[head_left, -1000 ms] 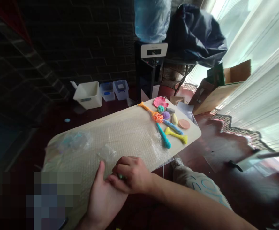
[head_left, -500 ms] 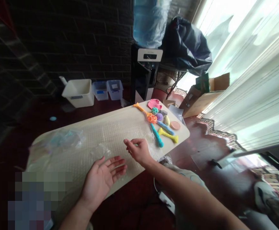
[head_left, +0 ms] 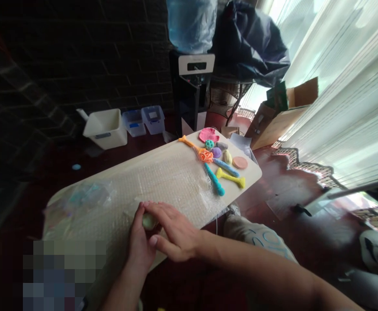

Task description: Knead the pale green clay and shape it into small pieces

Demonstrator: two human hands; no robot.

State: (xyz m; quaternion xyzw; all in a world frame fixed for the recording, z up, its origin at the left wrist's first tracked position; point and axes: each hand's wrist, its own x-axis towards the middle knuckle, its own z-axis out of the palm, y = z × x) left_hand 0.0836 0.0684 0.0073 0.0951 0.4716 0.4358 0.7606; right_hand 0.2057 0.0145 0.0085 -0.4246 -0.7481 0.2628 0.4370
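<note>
1. The left hand (head_left: 142,242) is cupped around a pale green lump (head_left: 149,221), which shows in the gap between the two hands, above the near side of the bench (head_left: 251,170).
2. The right hand (head_left: 177,235) lies across from the other side, its fingers close together and reaching over to the left fingertips, its thumb apart from them; whether it grips the lump I cannot tell.
3. Beneath and beyond the hands, bubble wrap (head_left: 169,177) covers much of the bench, and a clear plastic bag (head_left: 91,194) lies toward the left end (its teal contents are too blurred to make out).
4. At the far right end sit coloured pieces: a turquoise stick (head_left: 213,178), a yellow bone shape (head_left: 230,177), a blue stick (head_left: 225,166), an orange netted piece (head_left: 206,156), a purple ball (head_left: 216,152), a pale yellow oval (head_left: 227,157), a peach disc (head_left: 240,162) and a pink flat piece (head_left: 209,134).
5. Past the bench, a white bin (head_left: 106,140) stands beside two bluish boxes, with a water dispenser (head_left: 193,82) to their right and an open cardboard box (head_left: 273,125) near the curtain (head_left: 347,86).
</note>
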